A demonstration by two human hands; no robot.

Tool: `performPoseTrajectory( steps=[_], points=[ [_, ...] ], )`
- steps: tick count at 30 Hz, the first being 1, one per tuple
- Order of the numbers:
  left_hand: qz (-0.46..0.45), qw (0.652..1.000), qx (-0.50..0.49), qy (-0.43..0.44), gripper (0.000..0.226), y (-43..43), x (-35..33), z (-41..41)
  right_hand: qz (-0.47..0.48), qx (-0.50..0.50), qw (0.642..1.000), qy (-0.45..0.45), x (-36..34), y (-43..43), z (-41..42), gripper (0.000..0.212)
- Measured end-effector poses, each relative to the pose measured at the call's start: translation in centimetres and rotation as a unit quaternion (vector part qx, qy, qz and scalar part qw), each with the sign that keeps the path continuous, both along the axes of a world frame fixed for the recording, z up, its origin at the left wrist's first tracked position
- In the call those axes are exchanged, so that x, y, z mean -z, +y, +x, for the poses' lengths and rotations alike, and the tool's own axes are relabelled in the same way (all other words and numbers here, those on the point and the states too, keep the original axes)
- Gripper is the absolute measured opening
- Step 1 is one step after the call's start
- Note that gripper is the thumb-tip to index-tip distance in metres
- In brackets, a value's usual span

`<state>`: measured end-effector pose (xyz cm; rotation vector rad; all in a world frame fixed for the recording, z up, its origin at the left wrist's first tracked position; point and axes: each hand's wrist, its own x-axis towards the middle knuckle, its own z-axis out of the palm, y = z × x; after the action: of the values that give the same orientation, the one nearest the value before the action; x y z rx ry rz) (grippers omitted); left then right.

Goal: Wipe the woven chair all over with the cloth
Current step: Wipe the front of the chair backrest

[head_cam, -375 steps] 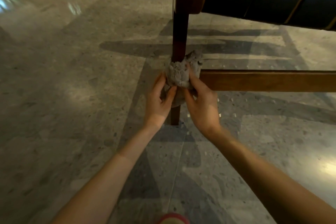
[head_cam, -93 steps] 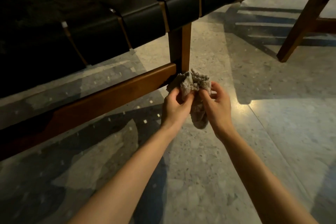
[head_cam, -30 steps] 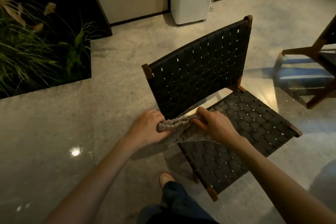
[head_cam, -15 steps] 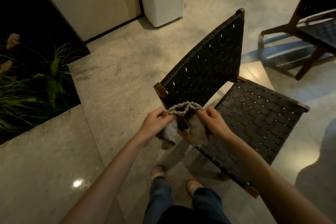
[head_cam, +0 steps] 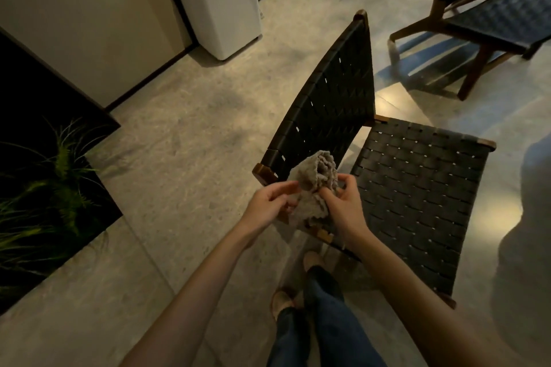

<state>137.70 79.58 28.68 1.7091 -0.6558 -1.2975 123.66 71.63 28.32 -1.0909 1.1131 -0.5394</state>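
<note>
The woven chair (head_cam: pixel 417 188), dark straps on a brown wooden frame, stands in front of me and to the right, its backrest rising toward the upper middle. A bunched grey cloth (head_cam: pixel 314 185) is held up in front of the backrest's near corner. My left hand (head_cam: pixel 272 202) pinches the cloth's left side with curled fingers. My right hand (head_cam: pixel 343 202) grips its right side. The cloth hides part of the near backrest post and the seat's near rail.
A second woven chair (head_cam: pixel 489 15) stands at the upper right. A white appliance (head_cam: pixel 220 0) stands against the wall behind. A dark planter with green grass (head_cam: pixel 47 188) fills the left. My legs and shoes (head_cam: pixel 307 307) are below on the stone floor.
The cloth was stretched wide between both hands and is now bunched into a lump. The view has shifted closer, with the chair seat further to the right.
</note>
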Motion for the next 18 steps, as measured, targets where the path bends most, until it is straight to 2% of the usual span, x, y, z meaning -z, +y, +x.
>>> performPoseTrajectory(
  steps=[5,8,10,12,14,16,18],
  points=[
    [-0.026,0.980,-0.077,-0.179,0.030,-2.4,1.4,3.9,-0.120,0.040,0.991,0.045,1.7,-3.5,2.5,0.022],
    [-0.011,0.966,-0.081,-0.244,0.028,-4.5,3.0,5.8,-0.128,0.031,0.991,0.038,3.7,-5.5,5.8,0.026],
    [0.014,0.964,-0.084,-0.251,0.032,-6.0,4.4,7.0,-0.135,0.003,0.989,0.054,5.6,-6.2,8.3,0.035],
    [0.034,0.964,-0.092,-0.246,0.034,-7.2,5.9,7.8,-0.135,-0.044,0.987,0.080,7.6,-6.3,10.6,0.027],
    [0.045,0.967,-0.093,-0.233,0.035,-8.3,7.4,8.3,-0.129,-0.077,0.985,0.087,9.1,-5.9,12.3,0.047],
    [0.054,0.973,-0.086,-0.207,0.036,-9.1,8.7,8.3,-0.132,-0.063,0.984,0.104,10.0,-5.9,13.6,0.062],
    [0.054,0.976,-0.078,-0.197,0.038,-9.1,9.8,7.8,-0.161,-0.056,0.977,0.128,11.1,-6.1,14.2,0.058]
  ],
)
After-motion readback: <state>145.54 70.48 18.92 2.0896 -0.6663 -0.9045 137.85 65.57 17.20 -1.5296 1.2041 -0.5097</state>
